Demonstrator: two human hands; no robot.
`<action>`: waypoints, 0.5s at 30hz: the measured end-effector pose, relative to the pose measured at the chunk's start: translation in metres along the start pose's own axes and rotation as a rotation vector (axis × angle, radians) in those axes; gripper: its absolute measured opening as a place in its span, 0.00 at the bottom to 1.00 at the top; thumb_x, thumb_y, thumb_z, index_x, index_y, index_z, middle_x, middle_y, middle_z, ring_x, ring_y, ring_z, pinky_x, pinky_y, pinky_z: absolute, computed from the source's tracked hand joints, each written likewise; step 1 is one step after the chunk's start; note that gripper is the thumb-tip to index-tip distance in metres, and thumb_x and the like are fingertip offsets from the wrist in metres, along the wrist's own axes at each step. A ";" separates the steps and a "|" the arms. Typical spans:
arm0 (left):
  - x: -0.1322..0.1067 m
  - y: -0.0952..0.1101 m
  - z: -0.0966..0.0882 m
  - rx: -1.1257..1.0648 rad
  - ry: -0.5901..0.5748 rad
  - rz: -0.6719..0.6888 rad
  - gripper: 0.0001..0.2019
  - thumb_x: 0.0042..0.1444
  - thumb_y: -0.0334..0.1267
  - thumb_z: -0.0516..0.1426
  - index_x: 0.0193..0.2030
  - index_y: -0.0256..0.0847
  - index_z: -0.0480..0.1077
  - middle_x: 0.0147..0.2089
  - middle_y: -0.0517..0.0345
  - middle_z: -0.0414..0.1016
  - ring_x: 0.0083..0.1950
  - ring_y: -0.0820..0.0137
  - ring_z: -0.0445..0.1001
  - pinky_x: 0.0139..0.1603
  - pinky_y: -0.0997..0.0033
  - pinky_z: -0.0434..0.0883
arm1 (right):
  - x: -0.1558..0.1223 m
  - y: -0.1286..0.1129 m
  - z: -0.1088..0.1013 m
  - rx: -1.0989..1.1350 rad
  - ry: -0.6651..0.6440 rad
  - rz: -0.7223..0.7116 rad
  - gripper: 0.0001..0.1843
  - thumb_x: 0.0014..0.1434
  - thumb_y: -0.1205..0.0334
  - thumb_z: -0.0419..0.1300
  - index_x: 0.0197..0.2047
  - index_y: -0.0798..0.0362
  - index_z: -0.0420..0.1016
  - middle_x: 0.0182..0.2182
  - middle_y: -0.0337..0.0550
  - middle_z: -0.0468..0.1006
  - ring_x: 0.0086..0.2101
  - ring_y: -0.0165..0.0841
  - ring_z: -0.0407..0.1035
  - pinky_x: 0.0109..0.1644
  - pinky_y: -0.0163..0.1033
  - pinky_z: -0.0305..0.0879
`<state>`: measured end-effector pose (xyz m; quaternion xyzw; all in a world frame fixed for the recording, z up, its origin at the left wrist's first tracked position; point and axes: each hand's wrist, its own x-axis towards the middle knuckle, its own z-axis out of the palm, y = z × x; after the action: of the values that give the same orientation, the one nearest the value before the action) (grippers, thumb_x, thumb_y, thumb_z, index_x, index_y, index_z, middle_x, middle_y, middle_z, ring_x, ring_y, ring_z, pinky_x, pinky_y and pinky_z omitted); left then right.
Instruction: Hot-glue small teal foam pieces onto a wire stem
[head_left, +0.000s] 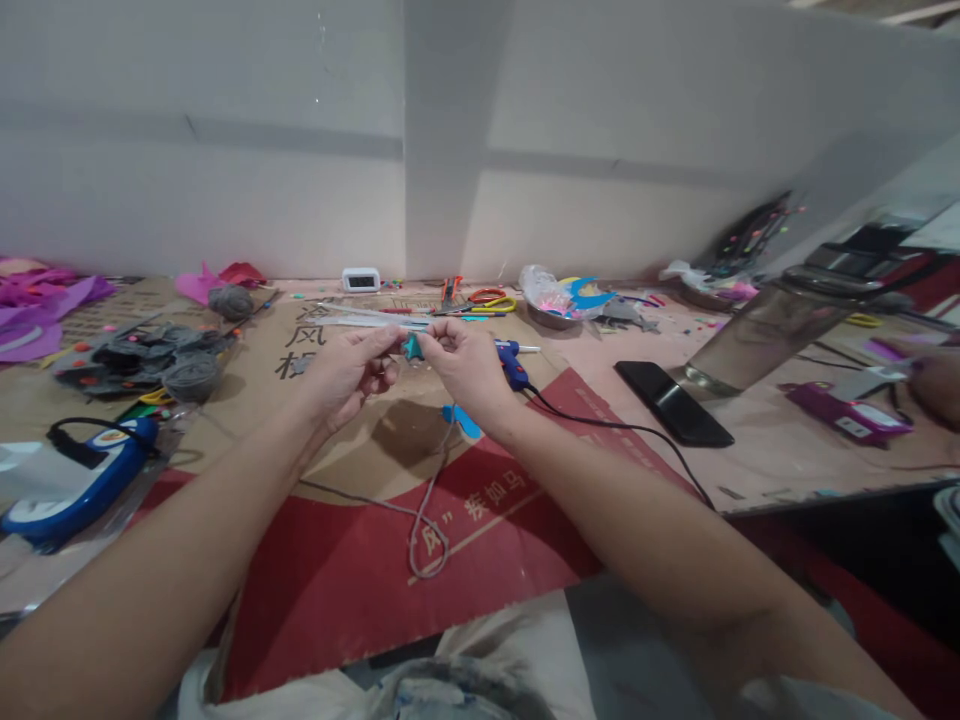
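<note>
Between my two hands, a small teal star-shaped piece [413,347] is pinched above the cardboard. My left hand [360,365] grips its left side with thumb and forefinger. On the other side, the fingertips of my right hand [461,360] are closed on the same piece. A grey cord [427,525] hangs near my right hand and loops down over the red part of the cardboard [322,580]. Below my right hand lies a blue cut-out piece [463,421]. A blue glue gun [513,362] rests just right of that hand.
A black phone [673,402] and a tilted clear bottle [772,325] stand to the right. Scissors [491,300], a white digital clock [361,280] and a bowl of scraps [555,305] line the back. Grey yarn [191,373] lies left. Another person's hand [937,375] shows far right.
</note>
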<state>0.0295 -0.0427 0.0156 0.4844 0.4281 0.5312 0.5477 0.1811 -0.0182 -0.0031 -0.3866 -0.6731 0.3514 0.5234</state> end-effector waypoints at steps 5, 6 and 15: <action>0.001 -0.005 -0.001 0.108 0.015 0.075 0.09 0.47 0.43 0.66 0.29 0.39 0.75 0.19 0.62 0.68 0.18 0.78 0.62 0.16 0.77 0.52 | -0.004 0.001 0.002 -0.017 -0.017 -0.030 0.09 0.58 0.56 0.57 0.30 0.52 0.67 0.23 0.34 0.66 0.24 0.26 0.58 0.28 0.33 0.52; 0.001 -0.005 -0.001 0.127 0.022 0.093 0.09 0.47 0.43 0.66 0.28 0.39 0.75 0.18 0.62 0.67 0.18 0.78 0.62 0.17 0.77 0.53 | -0.006 0.001 0.002 -0.037 -0.022 -0.045 0.09 0.58 0.55 0.57 0.31 0.52 0.68 0.23 0.34 0.67 0.24 0.26 0.58 0.28 0.33 0.53; 0.001 -0.006 -0.001 0.060 0.011 0.076 0.11 0.49 0.44 0.64 0.29 0.36 0.74 0.18 0.61 0.68 0.17 0.79 0.62 0.16 0.79 0.54 | -0.007 0.000 0.005 0.058 -0.024 0.025 0.11 0.57 0.55 0.58 0.30 0.53 0.67 0.23 0.33 0.67 0.24 0.25 0.58 0.29 0.33 0.53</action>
<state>0.0294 -0.0416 0.0091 0.5134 0.4281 0.5412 0.5101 0.1768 -0.0248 -0.0074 -0.3752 -0.6640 0.3820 0.5219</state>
